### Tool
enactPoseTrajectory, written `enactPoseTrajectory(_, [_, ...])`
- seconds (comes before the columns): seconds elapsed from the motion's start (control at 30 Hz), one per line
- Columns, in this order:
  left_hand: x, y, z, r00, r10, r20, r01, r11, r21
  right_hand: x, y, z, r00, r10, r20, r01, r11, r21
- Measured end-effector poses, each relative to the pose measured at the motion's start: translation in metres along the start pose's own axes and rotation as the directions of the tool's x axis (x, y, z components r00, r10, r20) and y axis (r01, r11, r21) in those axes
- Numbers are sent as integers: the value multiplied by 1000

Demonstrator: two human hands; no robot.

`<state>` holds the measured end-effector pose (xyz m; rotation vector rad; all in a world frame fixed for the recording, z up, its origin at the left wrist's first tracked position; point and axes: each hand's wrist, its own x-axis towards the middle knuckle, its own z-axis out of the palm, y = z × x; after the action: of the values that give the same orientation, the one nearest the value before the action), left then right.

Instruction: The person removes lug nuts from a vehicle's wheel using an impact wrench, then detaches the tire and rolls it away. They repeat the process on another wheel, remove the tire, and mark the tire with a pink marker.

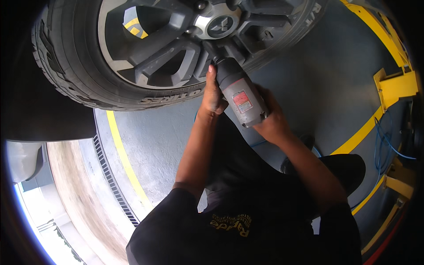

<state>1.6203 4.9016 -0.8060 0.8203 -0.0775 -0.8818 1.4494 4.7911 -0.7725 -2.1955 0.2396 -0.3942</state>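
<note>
A grey impact wrench (242,95) is held between my two hands, its nose pointing up at the wheel. My left hand (213,92) wraps its left side near the front, thumb along the dark nose. At the rear right, my right hand (273,117) grips it; those fingers are largely hidden behind the tool body. A dark socket (209,49) on the wrench reaches the wheel near its hub, over a lug nut position. The alloy wheel (165,66) has dark spokes, and a silver-ringed centre cap (219,25). Around it sits a chunky black tyre (75,57).
Yellow metal lift parts (397,88) stand at the right. A blue air hose (383,141) lies coiled beside them. Yellow lines (121,150) mark the grey floor (154,132), with a drain grate (108,172) at the left. My bent knee (349,170) is at the right.
</note>
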Motion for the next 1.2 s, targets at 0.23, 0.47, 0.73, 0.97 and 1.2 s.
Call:
enactPoseTrajectory(0.23, [1, 0, -16, 1000, -9, 26, 8, 998, 70, 26, 31, 51, 994, -9, -108, 31, 977, 209])
enactPoseTrajectory(0.47, [30, 29, -3, 991, 74, -111, -84, 992, -92, 35, 20, 47, 988, -118, -105, 128, 987, 97])
enactPoseTrajectory(0.73, [40, 25, 13, 966, 160, -201, -181, 979, -90, 35, 21, 39, 992, -113, -58, 118, 990, 82])
enactPoseTrajectory(0.97, [48, 28, 15, 953, 218, -212, -231, 972, -36, 23, 13, 51, 980, -162, -113, 164, 986, 5])
enactPoseTrajectory(1.2, [53, 23, 13, 971, 172, -164, -188, 978, -88, -20, 52, 49, 893, 174, 416, -363, -270, 892])
